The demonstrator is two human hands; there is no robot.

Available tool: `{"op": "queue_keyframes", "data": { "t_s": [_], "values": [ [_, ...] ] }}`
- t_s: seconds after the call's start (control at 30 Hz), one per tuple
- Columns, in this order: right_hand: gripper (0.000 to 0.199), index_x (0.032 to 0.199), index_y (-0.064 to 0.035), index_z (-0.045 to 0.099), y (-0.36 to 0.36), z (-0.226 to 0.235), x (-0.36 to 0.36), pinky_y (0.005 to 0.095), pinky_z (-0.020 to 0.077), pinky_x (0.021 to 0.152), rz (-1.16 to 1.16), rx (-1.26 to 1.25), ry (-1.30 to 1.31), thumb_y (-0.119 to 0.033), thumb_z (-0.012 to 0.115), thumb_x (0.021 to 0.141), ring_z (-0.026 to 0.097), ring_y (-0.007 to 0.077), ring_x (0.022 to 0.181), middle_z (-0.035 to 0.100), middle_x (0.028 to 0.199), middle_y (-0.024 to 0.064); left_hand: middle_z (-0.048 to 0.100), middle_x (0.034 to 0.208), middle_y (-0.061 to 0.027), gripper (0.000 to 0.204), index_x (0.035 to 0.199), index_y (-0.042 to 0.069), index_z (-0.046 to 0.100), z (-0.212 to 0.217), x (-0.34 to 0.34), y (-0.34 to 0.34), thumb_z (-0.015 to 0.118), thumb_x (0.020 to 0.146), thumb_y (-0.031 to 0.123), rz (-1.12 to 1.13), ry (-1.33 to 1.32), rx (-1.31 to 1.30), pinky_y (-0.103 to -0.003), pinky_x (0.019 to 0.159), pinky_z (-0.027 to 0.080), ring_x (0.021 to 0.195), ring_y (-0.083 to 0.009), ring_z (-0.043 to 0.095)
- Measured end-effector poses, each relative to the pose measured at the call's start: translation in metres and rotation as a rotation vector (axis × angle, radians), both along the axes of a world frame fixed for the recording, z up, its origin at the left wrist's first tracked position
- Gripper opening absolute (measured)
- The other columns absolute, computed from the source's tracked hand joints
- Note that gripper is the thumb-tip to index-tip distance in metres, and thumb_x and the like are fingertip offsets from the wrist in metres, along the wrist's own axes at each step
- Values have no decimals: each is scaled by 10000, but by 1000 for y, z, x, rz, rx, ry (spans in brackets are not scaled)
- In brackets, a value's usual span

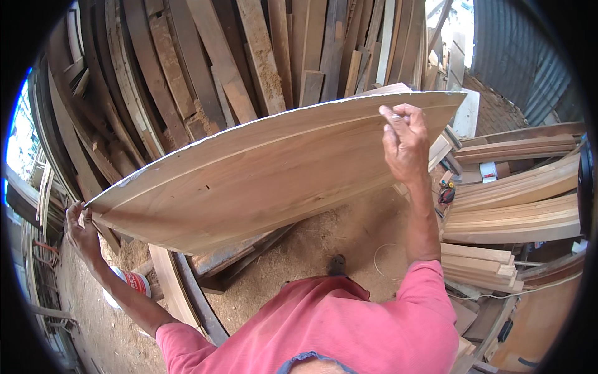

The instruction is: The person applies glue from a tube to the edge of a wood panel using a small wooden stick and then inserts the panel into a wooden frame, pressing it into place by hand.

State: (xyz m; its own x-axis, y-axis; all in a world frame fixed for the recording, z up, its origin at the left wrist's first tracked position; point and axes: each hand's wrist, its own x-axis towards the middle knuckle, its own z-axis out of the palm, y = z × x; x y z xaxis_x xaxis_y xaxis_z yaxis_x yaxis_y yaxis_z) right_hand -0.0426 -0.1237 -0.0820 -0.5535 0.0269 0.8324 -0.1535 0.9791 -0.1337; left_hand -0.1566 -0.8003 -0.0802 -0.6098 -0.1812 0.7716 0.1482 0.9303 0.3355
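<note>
The person wears a pink short-sleeved shirt (349, 324) and stands over a floor covered in pale sawdust (336, 230).

Both arms are raised and carry a wide, pale, flat wooden board with glued-up strips (261, 174). The board is held clear of the floor, in front of the chest, tilted so that its right end sits higher than its left.

The left hand (80, 227) grips the low left corner of the board, with the fingers curled round the edge and the thumb on the near face.

The right hand (403, 143) rests against the upper right part of the board, near its top edge. The fingers are bent together; whether they pinch the edge cannot be told.

Below the left forearm a white-and-red cylindrical container (132, 282) lies on the floor.

To the right, light-coloured sawn planks (511, 218) lie stacked flat.

Behind the board, dark weathered planks (218, 62) lean upright in a dense row. At the far right stands a grey corrugated metal wall (523, 56).
</note>
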Motion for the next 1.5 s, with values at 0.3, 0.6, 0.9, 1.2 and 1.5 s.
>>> {"op": "queue_keyframes", "data": {
  "t_s": [0.3, 0.6, 0.9, 1.2, 1.5],
  "values": [
    [563, 1360, -102, 558, -2, 48, -10, 421, 418, 949, 87, 109, 22, -78, 718, 820, 573, 281, 962, 674, 1057, 84, 734, 1050, -109, 265, 1157, 45, 637, 4, 16, 5, 695, 902, 85, 2, 1, -14, -339, 889, 497, 1010, -200, 693],
    [575, 1355, -98, 530, 3, 82, -31, 430, 422, 997, 314, 92, -416, -84, 720, 813, 587, 272, 1009, 676, 931, 37, 737, 1071, -102, 280, 1169, 75, 629, 5, 33, 7, 709, 904, 120, 120, -33, -84, -342, 872, 510, 1023, -207, 697],
    [461, 1299, -51, 544, 16, 74, -44, 391, 451, 941, 383, 26, -413, -2, 643, 853, 618, 219, 881, 596, 821, 70, 612, 1351, -96, 541, 1323, 140, 584, -29, 11, 45, 771, 859, 343, 148, 10, -62, -368, 979, 466, 1168, -257, 618],
    [322, 1201, -24, 538, 17, 59, -57, 300, 474, 810, 502, -59, -428, 9, 619, 891, 571, 154, 785, 579, 821, 56, 624, 1095, -188, 451, 1163, -61, 579, -107, 76, 81, 661, 935, 319, 14, 463, 673, -382, 941, 453, 999, -245, 590],
    [285, 1176, -25, 551, 27, 57, -77, 325, 499, 841, 361, -45, -409, -22, 632, 903, 616, 158, 830, 633, 869, 66, 567, 748, 47, 274, 913, 160, 606, -418, 110, 319, 717, 907, 411, -184, -1030, 1543, -246, 574, 377, 621, -92, 492]
  ]
}}
